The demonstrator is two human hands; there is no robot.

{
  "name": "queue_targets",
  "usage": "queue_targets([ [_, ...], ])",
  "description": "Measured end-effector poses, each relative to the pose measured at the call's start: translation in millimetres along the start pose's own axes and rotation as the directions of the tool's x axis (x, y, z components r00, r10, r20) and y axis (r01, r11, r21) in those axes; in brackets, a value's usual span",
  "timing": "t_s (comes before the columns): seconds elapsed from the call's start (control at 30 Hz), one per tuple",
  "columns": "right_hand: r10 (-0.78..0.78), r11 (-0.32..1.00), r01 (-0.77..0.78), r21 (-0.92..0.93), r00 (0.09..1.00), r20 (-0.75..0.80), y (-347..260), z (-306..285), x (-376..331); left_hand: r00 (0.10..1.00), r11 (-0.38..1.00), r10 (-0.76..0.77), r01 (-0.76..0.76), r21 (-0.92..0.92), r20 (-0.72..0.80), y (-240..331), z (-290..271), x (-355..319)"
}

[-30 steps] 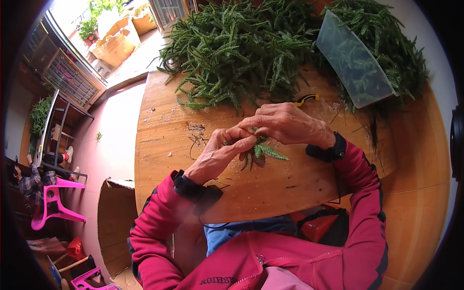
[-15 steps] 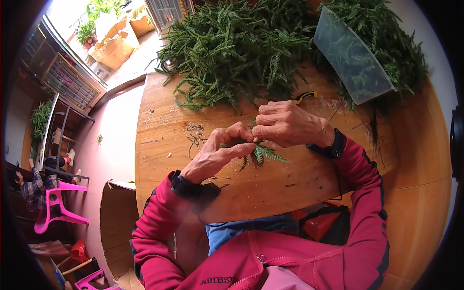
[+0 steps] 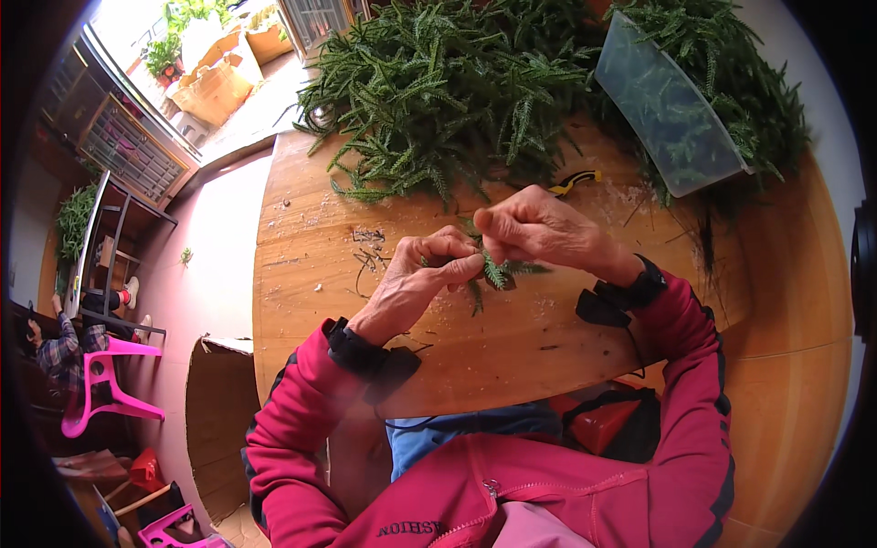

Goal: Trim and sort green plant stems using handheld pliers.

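Observation:
My left hand point(image 3: 422, 277) and my right hand point(image 3: 539, 230) meet above the round wooden table point(image 3: 301, 274), both pinching a small green fern sprig point(image 3: 498, 271). The sprig's short leafy tips stick out below and to the right of my fingers. Both forearms wear red sleeves with black cuffs. A large heap of green fern cuttings point(image 3: 448, 91) lies on the table just beyond my hands.
A clear plastic tub point(image 3: 671, 105) leans among the greenery at the back right. A yellow-and-black tool point(image 3: 574, 181) lies near the heap. Bits of stem litter the wood. A pink chair point(image 3: 100, 384) and a seated person point(image 3: 55, 342) are at far left.
My hands have stayed over the same spot, working the sprig; the fingers have closed tighter around it and the sprig has been drawn further in between them.

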State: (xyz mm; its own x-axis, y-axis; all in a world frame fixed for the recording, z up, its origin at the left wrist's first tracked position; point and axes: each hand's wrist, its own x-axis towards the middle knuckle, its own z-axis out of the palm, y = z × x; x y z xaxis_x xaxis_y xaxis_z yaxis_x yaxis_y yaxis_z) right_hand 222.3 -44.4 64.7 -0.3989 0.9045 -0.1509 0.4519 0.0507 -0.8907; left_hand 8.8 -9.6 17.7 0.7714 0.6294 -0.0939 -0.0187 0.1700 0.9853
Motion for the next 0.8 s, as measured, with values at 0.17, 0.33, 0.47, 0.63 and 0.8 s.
queue_targets([
  [0.17, -0.478, 0.852, 0.439, -0.286, 0.874, -0.082, 17, -6, 10, 0.998, 0.993, 0.038, -0.031, -0.113, 0.056, -3, 0, 0],
  [0.33, -0.667, 0.695, 0.643, -0.321, 0.743, 0.044, 19, -12, 13, 0.996, 0.981, -0.029, 0.046, -0.191, 0.088, -5, -3, -2],
  [0.47, -0.715, 0.653, 0.703, -0.281, 0.695, 0.077, 16, -9, 12, 0.982, 0.948, -0.082, 0.129, -0.292, 0.167, -3, -6, -4],
  [0.63, -0.691, 0.679, 0.704, -0.207, 0.708, 0.144, 12, -6, 8, 0.956, 0.971, -0.138, 0.182, -0.154, 0.258, 1, -7, -6],
  [0.8, -0.699, 0.636, 0.733, -0.243, 0.68, 0.221, 8, -1, 4, 0.941, 0.978, -0.137, 0.178, -0.109, 0.309, 10, -1, -8],
])
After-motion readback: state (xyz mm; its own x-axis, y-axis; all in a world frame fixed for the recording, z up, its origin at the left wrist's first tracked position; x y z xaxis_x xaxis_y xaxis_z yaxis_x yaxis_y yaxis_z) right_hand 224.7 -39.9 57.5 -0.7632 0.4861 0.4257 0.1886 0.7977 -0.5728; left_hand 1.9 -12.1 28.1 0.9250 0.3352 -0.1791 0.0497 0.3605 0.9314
